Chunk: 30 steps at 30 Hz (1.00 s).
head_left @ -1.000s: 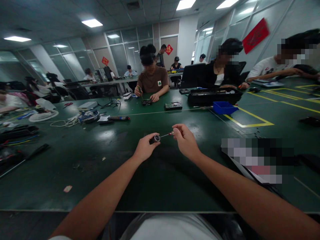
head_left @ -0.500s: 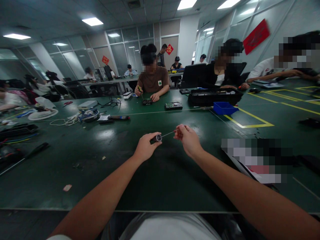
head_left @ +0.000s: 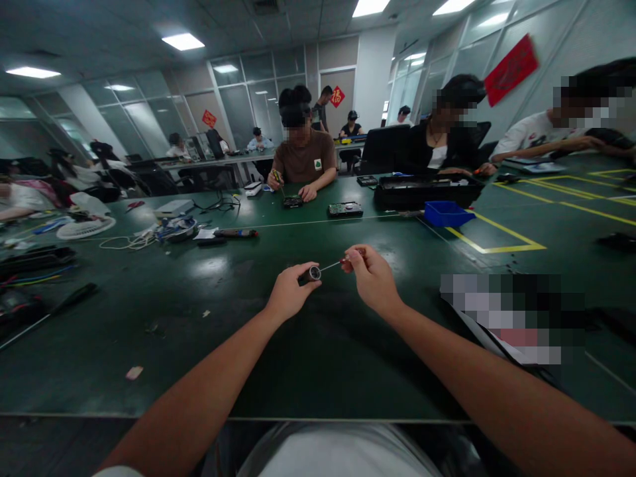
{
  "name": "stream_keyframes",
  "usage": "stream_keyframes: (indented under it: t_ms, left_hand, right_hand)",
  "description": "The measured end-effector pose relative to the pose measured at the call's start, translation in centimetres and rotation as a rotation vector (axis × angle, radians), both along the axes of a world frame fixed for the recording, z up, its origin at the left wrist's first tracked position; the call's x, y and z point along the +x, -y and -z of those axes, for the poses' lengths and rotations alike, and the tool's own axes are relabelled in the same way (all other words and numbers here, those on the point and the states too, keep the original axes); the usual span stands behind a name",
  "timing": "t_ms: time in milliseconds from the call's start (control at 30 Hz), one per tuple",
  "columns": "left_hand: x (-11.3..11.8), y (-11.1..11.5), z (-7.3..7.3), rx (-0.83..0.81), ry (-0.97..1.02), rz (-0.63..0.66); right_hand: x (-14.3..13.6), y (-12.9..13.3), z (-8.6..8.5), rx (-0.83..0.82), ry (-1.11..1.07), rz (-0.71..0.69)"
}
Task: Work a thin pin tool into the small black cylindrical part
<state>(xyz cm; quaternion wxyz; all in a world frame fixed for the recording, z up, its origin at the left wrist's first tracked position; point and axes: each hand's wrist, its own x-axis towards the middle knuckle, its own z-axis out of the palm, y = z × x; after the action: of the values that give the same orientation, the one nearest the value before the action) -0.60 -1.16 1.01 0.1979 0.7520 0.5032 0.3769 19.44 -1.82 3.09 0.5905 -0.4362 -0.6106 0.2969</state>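
Note:
Between thumb and fingers, my left hand [head_left: 289, 290] is closed around a dark cylinder with a round, silver-rimmed end [head_left: 315, 273] that faces me. It looks like a small flashlight, but I cannot be sure. My right hand [head_left: 371, 277] is closed on the reddish handle of a screwdriver [head_left: 332, 265]. The thin metal shaft points left, and its tip meets the cylinder near the rim. Whether the tip sits inside or only touches is too small to tell. Both hands are held above the green table [head_left: 278, 371].
Opposite, a person [head_left: 305, 156] works on a small device with a yellow screwdriver. A hard drive [head_left: 344, 209], a blue bin [head_left: 447, 214] and a black tray [head_left: 427, 192] lie ahead. A pen-like tool [head_left: 236, 233], cables [head_left: 176, 228] and a white fan [head_left: 85, 222] are left.
My right hand has turned slightly, its fingers shifting on the screwdriver so that more of the red handle shows. My left hand and the cylinder stay almost where they were.

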Motion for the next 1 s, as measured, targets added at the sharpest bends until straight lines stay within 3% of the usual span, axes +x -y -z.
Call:
stream_keyframes:
  t_ms: [233,667,1000]
  left_hand:
    - [-0.04,0.05,-0.16,-0.033,0.013,-0.005]
    - [-0.01,0.14,-0.19,-0.015,0.003,-0.004]
    - [0.05,0.05,-0.19,-0.016,0.007,-0.025]
  right_hand:
    - [0.04,0.63,-0.88,-0.045,0.064,0.036]
    - [0.06,0.80,-0.67,0.066,0.145,0.125]
    - [0.28,0.64,-0.25,0.084,0.134,0.105]
